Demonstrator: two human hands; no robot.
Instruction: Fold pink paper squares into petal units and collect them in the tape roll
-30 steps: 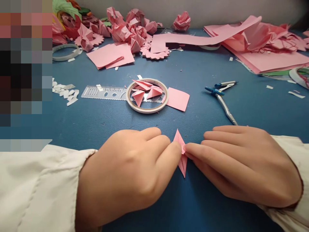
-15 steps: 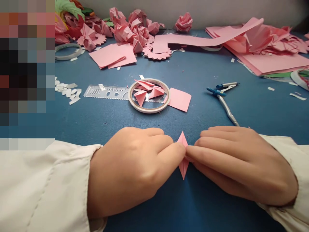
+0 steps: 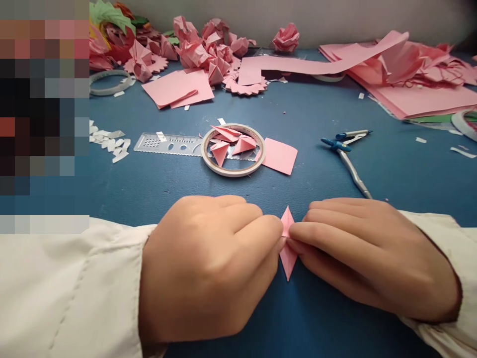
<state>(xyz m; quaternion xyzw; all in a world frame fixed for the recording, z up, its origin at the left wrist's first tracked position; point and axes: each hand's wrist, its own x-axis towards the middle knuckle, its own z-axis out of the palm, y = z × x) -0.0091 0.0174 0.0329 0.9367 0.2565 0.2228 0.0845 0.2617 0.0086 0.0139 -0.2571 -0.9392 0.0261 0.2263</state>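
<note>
Leftmost on the blue table (image 3: 320,328) lies a loose heap of white scraps (image 3: 112,143), and just beside it a clear ruler (image 3: 151,142) stretches rightward. Below the ruler, the left hand (image 3: 212,263) comes in from a pale sleeve (image 3: 78,288), knuckles up, its thumb and forefinger nipping the left side of a folded paper (image 3: 288,263). Beyond that hand, a tape ring (image 3: 233,173) lies over the ruler's end, with small folded pieces (image 3: 219,152) inside it; a pink square (image 3: 282,157) meets the ring's right side.

Between the two hands sits the folded paper, a slim pink diamond. Its long axis points away from the person, one tip toward the ring and square, the other toward the body, so the hands face each other across its narrow middle. Both tips are free; the fingertips cover much of the waist. Neither hand is clearly nearer, since both touch it.

From the right, the right hand (image 3: 376,258) pinches the opposite side with forefinger above and thumb below, almost meeting the left hand's fingertips. How firmly either presses, I cannot tell. Past its knuckles rests a drawing compass (image 3: 352,171).
</note>
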